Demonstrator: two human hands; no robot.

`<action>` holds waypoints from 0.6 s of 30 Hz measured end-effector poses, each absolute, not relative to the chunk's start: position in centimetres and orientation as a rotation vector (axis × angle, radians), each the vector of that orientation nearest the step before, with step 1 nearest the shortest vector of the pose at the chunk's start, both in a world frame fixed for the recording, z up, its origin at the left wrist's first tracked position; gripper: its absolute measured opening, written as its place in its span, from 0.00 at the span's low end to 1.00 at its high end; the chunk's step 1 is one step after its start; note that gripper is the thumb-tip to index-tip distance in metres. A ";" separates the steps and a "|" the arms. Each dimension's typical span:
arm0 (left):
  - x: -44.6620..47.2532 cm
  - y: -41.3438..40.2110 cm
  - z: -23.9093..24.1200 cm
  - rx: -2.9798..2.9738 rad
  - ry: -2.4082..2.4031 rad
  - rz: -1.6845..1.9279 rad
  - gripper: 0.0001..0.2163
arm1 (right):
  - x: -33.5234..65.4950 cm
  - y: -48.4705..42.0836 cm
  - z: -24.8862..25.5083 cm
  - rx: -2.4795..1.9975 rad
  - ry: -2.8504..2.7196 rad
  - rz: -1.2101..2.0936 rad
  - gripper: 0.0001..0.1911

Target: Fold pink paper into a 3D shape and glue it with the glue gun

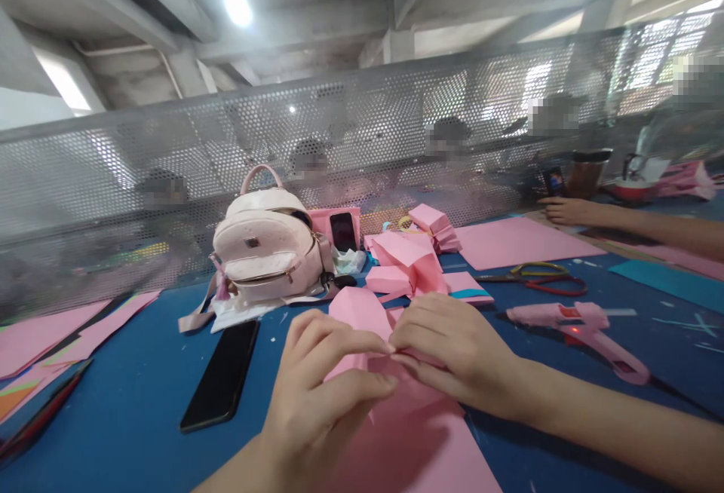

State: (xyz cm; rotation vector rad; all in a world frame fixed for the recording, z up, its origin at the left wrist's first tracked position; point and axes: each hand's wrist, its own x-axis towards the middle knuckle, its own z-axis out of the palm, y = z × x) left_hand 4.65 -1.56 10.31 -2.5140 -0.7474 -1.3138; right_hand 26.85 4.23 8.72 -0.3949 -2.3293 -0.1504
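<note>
My left hand (322, 395) and my right hand (452, 350) meet over a folded pink paper piece (362, 312) on the blue table (141, 395). Both pinch the paper where their fingertips come together, with the fingers curled. A flat pink sheet (418, 455) lies under the hands, toward the near edge. Behind the hands sit several folded pink paper pieces (404, 263).
A black phone (222, 374) lies left of my hands, with a pale pink backpack (265, 252) behind it. A pink glue gun (582, 323) and scissors (543, 276) lie at right. Another person's forearm (616, 220) rests far right. A perforated metal screen (170, 176) backs the table.
</note>
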 end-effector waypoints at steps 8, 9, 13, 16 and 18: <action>6.0 -2.3 9.4 -2.555 -0.574 -1.420 0.14 | 26.9 4.4 8.8 -0.384 -2.339 -0.165 0.09; 6.0 -2.4 9.4 -2.544 -0.570 -1.397 0.17 | 26.9 4.4 8.8 -0.385 -2.339 -0.172 0.09; 5.7 -2.6 9.8 -2.601 -0.543 -1.207 0.24 | 26.9 4.4 8.8 -0.391 -2.334 -0.171 0.08; 5.9 -2.8 9.9 -2.605 -0.526 -1.203 0.24 | 26.9 4.4 8.8 -0.382 -2.326 -0.157 0.08; 6.3 -2.9 9.8 -2.595 -0.488 -1.250 0.25 | 26.9 4.5 8.8 -0.374 -2.322 -0.153 0.07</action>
